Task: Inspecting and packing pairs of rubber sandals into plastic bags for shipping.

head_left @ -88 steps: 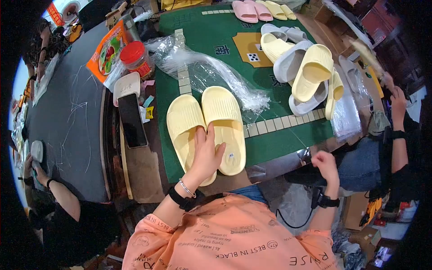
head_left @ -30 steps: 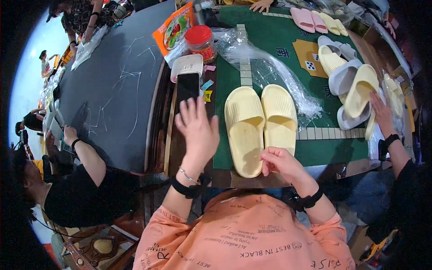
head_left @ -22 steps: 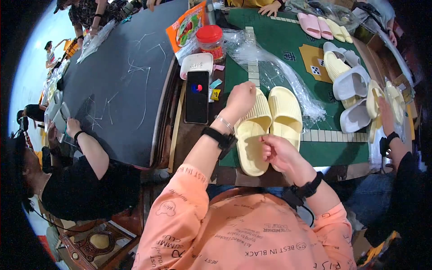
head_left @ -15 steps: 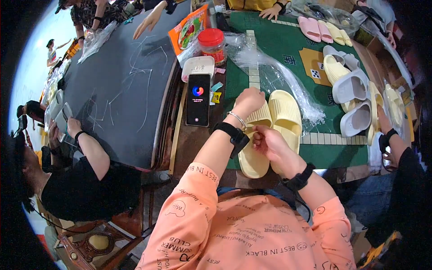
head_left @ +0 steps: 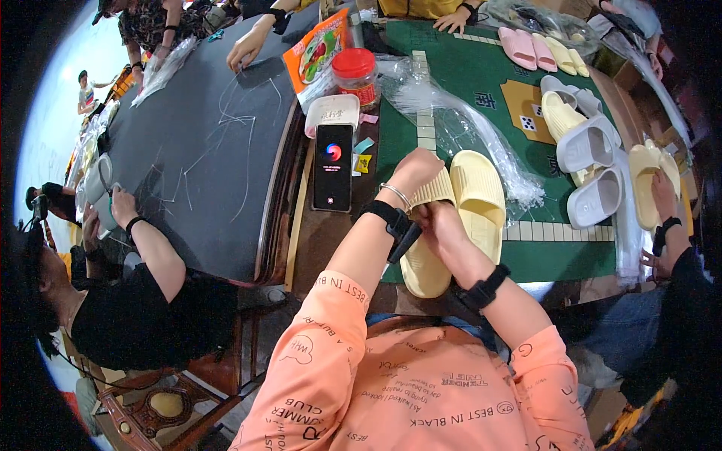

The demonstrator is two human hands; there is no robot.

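1. L hand [head_left: 416, 167] closed over strap of left yellow slipper [head_left: 426, 239], gripping it.
2. R hand [head_left: 442, 225] touches same slipper; grip can't tell.
3. Second yellow slipper [head_left: 480, 199] just beside, both on green mat [head_left: 481, 98].
4. Phone [head_left: 333, 167] nearby, clear plastic bag [head_left: 466, 128] behind.

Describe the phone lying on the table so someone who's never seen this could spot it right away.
Start at the green mat, then move to the brown wooden strip along its left edge. There lies the phone, flat, just below a white tray and a red-lidded jar. It is the only black slab there, its lit screen showing a round red-and-blue icon.
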